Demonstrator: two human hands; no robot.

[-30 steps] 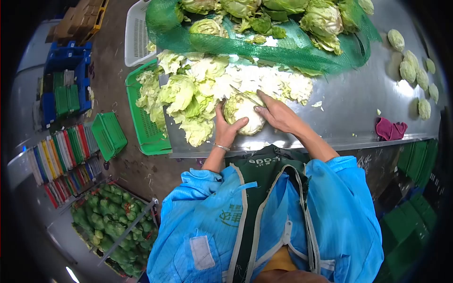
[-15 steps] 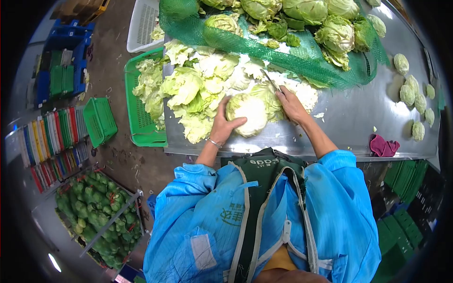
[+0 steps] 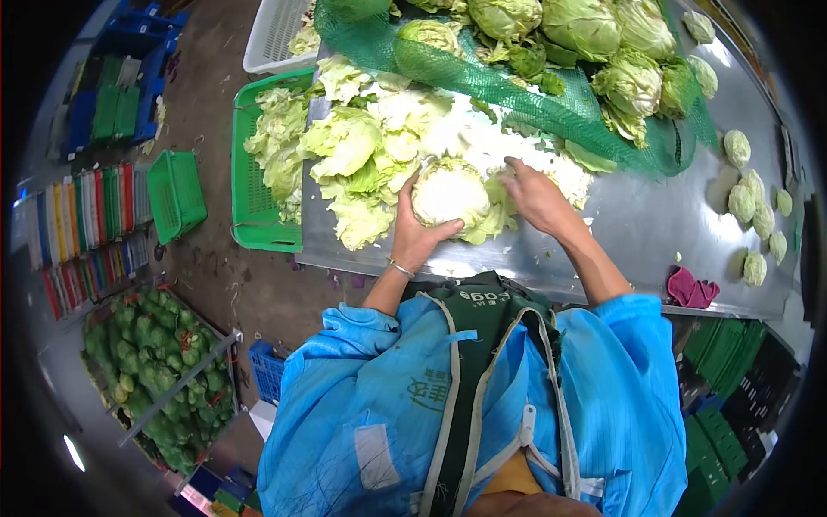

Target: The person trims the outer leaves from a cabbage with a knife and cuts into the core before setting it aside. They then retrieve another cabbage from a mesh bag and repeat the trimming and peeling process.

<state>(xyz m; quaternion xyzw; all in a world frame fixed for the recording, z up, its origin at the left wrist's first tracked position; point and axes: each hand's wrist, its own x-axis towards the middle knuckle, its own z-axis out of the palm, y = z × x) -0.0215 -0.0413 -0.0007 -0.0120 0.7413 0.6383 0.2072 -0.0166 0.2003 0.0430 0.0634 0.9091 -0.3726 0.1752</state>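
One pale, round cabbage head [image 3: 448, 193] sits on the shiny steel table [image 3: 655, 226], left hand [image 3: 417, 231] cupped on it at 7 o'clock, fingers wrapped around its crinkly side. Right hand [image 3: 539, 198] rests at 3 o'clock, fingers together on loose leaves. Floppy trimmed leaves [image 3: 349, 155] pile up at 10 o'clock, green mesh net [image 3: 551, 108] of heads at 1 o'clock.

View: a single head-worn camera, wide fisheye with dark rounded corners.
Direction: looks forward and steeply down over the person's chest.
Nearness: close above the table [image 3: 655, 220]; the floor [image 3: 215, 276] lies farther off at left.
Shared: no second view.
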